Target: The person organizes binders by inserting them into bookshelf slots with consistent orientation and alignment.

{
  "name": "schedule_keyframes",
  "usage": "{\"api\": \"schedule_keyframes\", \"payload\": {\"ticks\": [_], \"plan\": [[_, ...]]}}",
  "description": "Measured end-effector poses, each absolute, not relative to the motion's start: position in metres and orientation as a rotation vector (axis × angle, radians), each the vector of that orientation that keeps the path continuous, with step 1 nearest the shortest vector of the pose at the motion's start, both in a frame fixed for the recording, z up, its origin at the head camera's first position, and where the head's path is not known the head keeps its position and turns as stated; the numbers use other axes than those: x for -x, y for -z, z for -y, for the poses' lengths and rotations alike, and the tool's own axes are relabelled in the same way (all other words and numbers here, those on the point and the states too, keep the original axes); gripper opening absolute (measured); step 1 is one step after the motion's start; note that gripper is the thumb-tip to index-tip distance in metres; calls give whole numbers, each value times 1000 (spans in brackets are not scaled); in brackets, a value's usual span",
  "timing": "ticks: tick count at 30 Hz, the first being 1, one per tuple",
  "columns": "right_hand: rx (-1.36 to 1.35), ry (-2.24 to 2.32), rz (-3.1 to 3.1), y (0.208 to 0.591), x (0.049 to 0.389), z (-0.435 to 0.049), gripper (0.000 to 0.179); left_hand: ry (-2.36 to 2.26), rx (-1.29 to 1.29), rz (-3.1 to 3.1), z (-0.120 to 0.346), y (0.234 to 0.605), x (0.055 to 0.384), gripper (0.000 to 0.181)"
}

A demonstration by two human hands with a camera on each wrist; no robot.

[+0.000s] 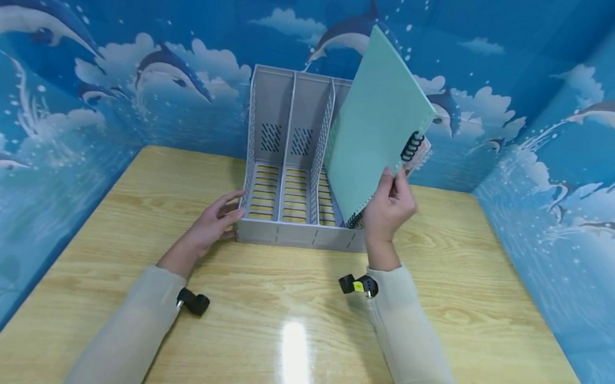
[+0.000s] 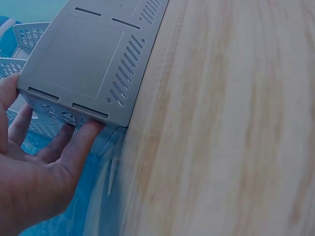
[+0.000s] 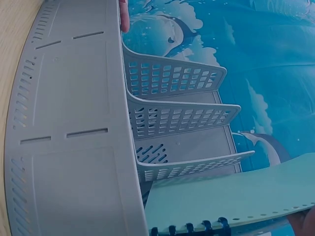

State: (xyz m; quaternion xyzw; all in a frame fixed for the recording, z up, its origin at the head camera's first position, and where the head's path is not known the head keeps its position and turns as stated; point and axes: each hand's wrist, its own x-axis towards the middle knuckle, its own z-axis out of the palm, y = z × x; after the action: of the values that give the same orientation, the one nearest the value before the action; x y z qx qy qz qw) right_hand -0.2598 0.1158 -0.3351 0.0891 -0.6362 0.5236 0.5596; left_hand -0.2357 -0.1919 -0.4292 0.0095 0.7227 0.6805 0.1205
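A grey file rack (image 1: 302, 237) with perforated dividers stands on the table. My left hand (image 1: 218, 222) grips its left front corner, thumb and fingers bent about the edge; the left wrist view shows the fingertips (image 2: 93, 128) against the perforated side wall. A mint-green notebook (image 1: 377, 120) with black binding rings leans tilted in the rack, right of the second divider. My right hand (image 1: 391, 206) pinches its ringed edge between thumb and fingers. The notebook's lower corner sits just behind the rack's front wall. A pinkish ringed notebook (image 1: 422, 154) peeks out behind, mostly hidden.
Wood-grain table (image 1: 258, 306) lies under the rack and both forearms. Close behind the rack is a blue backdrop (image 1: 195, 126) printed with dolphins and clouds, which also lines the left and right sides. Each sleeve carries a small black wrist camera (image 1: 194, 301).
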Motion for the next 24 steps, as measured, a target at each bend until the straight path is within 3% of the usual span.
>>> {"api": "schedule_keyframes", "payload": {"ticks": [12,20,24], "plan": [[-120,-1309,1520,339,263,-106,17,-1991,-34,-2106,193,428,235,60],[-107,-1286,1563,333,251,-90,30,-2018,-37,-2085,194,429,234,59],[-84,-1294,1561,336,250,-87,27,-2017,-39,-2080,193,428,234,60]]}}
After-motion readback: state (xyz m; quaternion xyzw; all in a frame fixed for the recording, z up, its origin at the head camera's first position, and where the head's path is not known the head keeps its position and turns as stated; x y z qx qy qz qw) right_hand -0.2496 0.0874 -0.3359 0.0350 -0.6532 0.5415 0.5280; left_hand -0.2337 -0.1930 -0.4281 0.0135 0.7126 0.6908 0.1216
